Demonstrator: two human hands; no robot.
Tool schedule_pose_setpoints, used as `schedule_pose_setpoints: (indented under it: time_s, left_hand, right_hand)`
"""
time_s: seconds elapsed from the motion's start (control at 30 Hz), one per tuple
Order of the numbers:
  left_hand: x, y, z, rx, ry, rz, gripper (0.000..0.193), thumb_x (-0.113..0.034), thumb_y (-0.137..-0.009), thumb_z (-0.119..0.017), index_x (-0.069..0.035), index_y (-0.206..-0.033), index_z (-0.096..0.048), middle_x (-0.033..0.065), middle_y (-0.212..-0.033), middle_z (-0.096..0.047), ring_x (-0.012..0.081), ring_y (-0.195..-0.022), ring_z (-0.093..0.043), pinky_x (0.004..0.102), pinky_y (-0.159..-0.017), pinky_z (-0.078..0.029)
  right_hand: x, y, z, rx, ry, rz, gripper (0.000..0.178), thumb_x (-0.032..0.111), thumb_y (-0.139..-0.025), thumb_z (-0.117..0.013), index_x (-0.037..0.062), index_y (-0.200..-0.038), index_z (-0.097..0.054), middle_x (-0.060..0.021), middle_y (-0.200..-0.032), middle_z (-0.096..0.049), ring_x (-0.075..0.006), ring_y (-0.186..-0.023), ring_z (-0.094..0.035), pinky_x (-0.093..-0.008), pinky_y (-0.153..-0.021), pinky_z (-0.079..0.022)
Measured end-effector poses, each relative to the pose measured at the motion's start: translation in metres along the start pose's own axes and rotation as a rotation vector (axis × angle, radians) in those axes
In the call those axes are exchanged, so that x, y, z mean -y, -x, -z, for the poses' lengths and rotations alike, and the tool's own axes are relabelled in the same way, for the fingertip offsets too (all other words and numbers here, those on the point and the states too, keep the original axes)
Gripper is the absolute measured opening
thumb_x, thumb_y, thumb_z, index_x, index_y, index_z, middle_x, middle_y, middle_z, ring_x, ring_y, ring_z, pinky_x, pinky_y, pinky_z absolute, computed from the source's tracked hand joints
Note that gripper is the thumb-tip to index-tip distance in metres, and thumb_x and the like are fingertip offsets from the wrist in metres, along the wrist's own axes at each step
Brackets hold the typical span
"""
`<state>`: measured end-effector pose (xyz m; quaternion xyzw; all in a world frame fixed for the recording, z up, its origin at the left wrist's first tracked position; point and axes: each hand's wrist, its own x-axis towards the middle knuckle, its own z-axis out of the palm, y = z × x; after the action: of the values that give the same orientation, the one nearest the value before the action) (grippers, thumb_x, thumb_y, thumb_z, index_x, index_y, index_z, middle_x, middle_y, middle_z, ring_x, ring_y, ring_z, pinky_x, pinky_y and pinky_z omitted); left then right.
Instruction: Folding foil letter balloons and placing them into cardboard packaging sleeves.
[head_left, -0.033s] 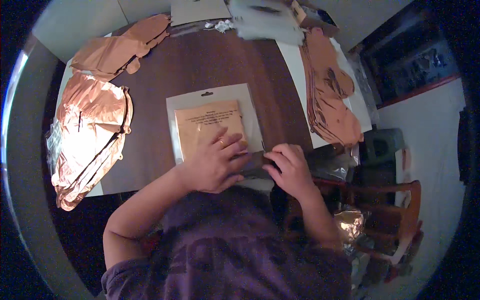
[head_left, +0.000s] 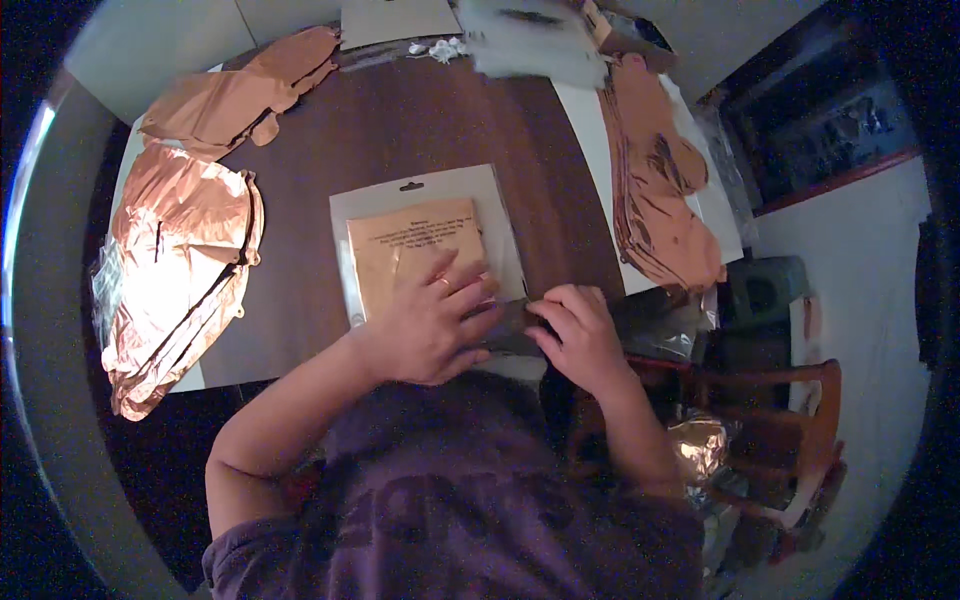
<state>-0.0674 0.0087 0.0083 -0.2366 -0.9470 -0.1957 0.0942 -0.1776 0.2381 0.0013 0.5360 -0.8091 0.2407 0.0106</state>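
Tabletop (head_left: 420, 120) spreads beyond the package (head_left: 400, 225), right hand (head_left: 580, 328) near its edge.

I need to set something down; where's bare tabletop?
The tabletop is bare beyond the bagged packet, and between it and the left foil pieces or right foil pieces. Crowded: the far edge, and around the left hand and right hand.
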Motion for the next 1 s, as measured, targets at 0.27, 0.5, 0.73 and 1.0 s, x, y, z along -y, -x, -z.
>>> schedule_pose_setpoints:
  time_s: [0.27,0.5,0.73,1.0]
  left_hand:
    - [0.006,-0.006,-0.013,0.025,-0.026,-0.054,0.053,-0.042,-0.087,-0.057,-0.006,-0.126,-0.058,0.0142,-0.135,-0.050,0.0311,-0.134,-0.038,0.0524,-0.114,-0.023]
    - [0.008,-0.001,-0.020,0.022,0.012,-0.038,0.052,-0.041,-0.087,-0.057,-0.007,-0.127,-0.057,0.0143,-0.138,-0.048,0.0313,-0.135,-0.036,0.0523,-0.115,-0.022]
    - [0.009,-0.001,-0.021,0.034,0.037,-0.040,0.052,-0.041,-0.087,-0.057,-0.007,-0.127,-0.057,0.0145,-0.139,-0.047,0.0320,-0.135,-0.038,0.0525,-0.115,-0.022]
    - [0.009,0.000,-0.017,0.028,0.048,-0.052,0.055,-0.042,-0.085,-0.058,-0.006,-0.127,-0.057,0.0151,-0.138,-0.048,0.0324,-0.135,-0.038,0.0526,-0.115,-0.023]
  right_hand:
    - [0.003,-0.012,0.009,0.034,0.023,0.068,0.033,0.012,-0.064,-0.079,0.0070,-0.092,-0.062,-0.0073,-0.092,-0.056,-0.0282,-0.088,-0.056,-0.0396,-0.080,-0.043]
    - [0.010,-0.016,0.020,0.090,0.014,0.086,0.029,0.014,-0.067,-0.078,0.0065,-0.090,-0.061,-0.0072,-0.090,-0.056,-0.0277,-0.086,-0.056,-0.0402,-0.082,-0.042]
    - [0.001,-0.016,0.008,0.071,0.157,0.207,0.019,0.010,-0.071,-0.073,0.0055,-0.084,-0.060,-0.0061,-0.082,-0.056,-0.0256,-0.079,-0.056,-0.0401,-0.080,-0.042]
    - [0.015,0.002,0.004,0.125,-0.055,0.281,0.016,0.011,-0.073,-0.071,0.0056,-0.079,-0.057,-0.0065,-0.081,-0.056,-0.0259,-0.076,-0.056,-0.0398,-0.077,-0.042]
